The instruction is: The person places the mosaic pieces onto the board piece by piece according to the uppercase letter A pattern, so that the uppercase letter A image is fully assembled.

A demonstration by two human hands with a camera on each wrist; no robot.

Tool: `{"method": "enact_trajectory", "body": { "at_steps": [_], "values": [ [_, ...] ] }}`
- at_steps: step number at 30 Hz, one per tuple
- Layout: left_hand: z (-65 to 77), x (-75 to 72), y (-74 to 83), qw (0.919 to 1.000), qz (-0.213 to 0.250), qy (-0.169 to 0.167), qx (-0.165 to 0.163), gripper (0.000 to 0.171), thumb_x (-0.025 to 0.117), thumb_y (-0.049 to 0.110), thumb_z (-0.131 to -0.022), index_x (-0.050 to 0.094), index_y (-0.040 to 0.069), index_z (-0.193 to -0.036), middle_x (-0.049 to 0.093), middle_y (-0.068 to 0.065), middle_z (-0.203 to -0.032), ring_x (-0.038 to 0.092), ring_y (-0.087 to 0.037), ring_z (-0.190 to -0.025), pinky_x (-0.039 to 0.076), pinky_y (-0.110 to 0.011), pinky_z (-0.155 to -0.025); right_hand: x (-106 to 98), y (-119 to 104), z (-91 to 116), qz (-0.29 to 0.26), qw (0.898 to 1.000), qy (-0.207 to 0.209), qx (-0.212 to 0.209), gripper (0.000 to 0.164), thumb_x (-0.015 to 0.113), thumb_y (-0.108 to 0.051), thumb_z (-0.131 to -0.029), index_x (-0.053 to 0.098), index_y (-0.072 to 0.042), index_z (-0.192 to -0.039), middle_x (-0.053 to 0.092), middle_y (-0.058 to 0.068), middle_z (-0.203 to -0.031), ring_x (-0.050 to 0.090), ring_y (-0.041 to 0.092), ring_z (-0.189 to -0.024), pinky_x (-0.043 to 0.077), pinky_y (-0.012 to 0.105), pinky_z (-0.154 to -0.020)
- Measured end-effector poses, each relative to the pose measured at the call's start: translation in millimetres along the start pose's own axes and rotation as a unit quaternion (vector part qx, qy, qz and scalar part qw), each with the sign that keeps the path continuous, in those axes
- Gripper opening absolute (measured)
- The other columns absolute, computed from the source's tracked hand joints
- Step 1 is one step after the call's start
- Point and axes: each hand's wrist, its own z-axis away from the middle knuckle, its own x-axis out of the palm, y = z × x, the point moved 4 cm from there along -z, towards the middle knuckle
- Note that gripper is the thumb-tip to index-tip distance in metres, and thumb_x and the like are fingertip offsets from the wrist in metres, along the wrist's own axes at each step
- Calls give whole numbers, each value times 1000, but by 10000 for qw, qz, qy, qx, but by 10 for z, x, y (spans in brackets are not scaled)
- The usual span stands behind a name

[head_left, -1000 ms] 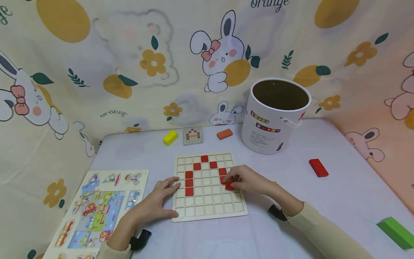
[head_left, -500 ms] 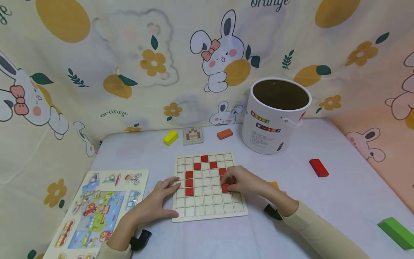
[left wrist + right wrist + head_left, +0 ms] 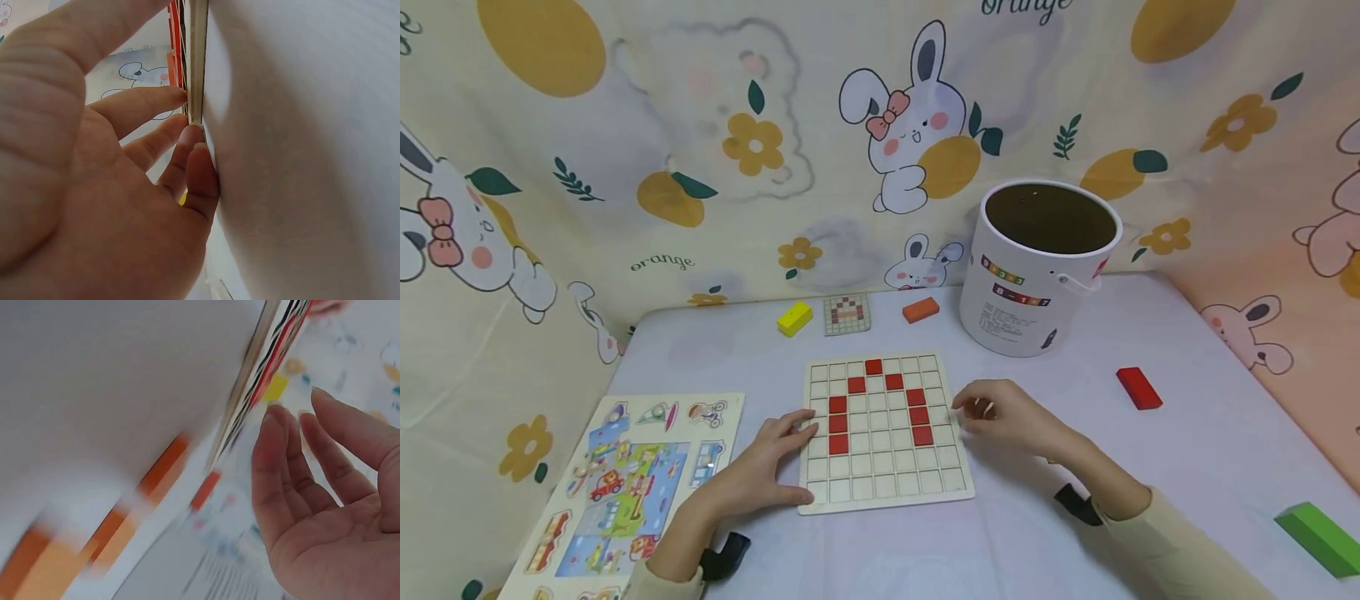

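A cream grid board (image 3: 880, 464) lies on the white table, with several red square tiles (image 3: 921, 435) set in its cells in an arch shape. My left hand (image 3: 767, 467) rests at the board's left edge; in the left wrist view its fingertips (image 3: 178, 95) touch that edge. Just off the right edge, my right hand (image 3: 1003, 412) hovers with loosely bent fingers. Between those fingers (image 3: 272, 456) nothing shows in the right wrist view. Blurred orange blocks (image 3: 165, 465) lie on the table near the right hand, mostly hidden by the forearm in the head view.
Behind the board are a yellow block (image 3: 794, 318), a small pattern card (image 3: 847, 315) and an orange block (image 3: 921, 310). A white bucket (image 3: 1022, 308) stands back right. Further right lie a red block (image 3: 1138, 388) and a green block (image 3: 1321, 537). A picture puzzle (image 3: 730, 417) lies left.
My right hand has set the lowest red tile on the right side into its cell, let go, and drawn back rightward off the board. The left hand has stayed in place.
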Motion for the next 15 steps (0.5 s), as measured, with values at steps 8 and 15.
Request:
{"method": "enact_trajectory", "body": {
  "at_steps": [8,15],
  "values": [
    [-6,2,6,10000,-38,10,-54,95,86,46,-73,46,5,-149,26,-5,-161,29,-29,-138,36,-55,-109,-335,415,596,-208,9971,236,686,33,78,-3,-82,69,-4,-114,67,6,-106,58,25,-94,55,32,-81],
    [1,-4,9,10000,-82,30,-47,95,86,46,-73,46,5,-149,26,-5,-161,29,-29,-138,36,-55,-109,-379,561,854,-154,9973,242,680,45,81,-3,-78,65,-3,-120,63,8,-112,55,25,-96,53,27,-81]
  ]
}}
